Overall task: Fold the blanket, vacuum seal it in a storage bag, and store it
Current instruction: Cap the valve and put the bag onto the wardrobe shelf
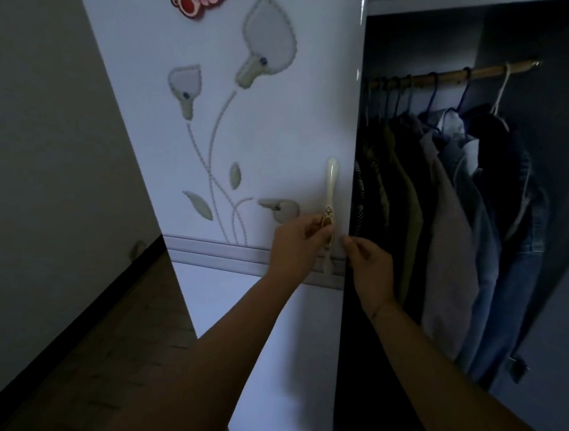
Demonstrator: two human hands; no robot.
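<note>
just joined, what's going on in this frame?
A person stands at a wardrobe door that is swung open. The left hand grips the lower part of the door handle. The right hand is at the door's free edge, but it is unclear whether it touches. Inside, hanging clothes fill the rail.

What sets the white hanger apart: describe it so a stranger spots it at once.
Look inside the open wardrobe, right of the flower-decorated door. On its wooden rail, the hanger sits furthest right, above a dark garment. It alone is white; the neighbouring hooks are dark or bluish.
</note>
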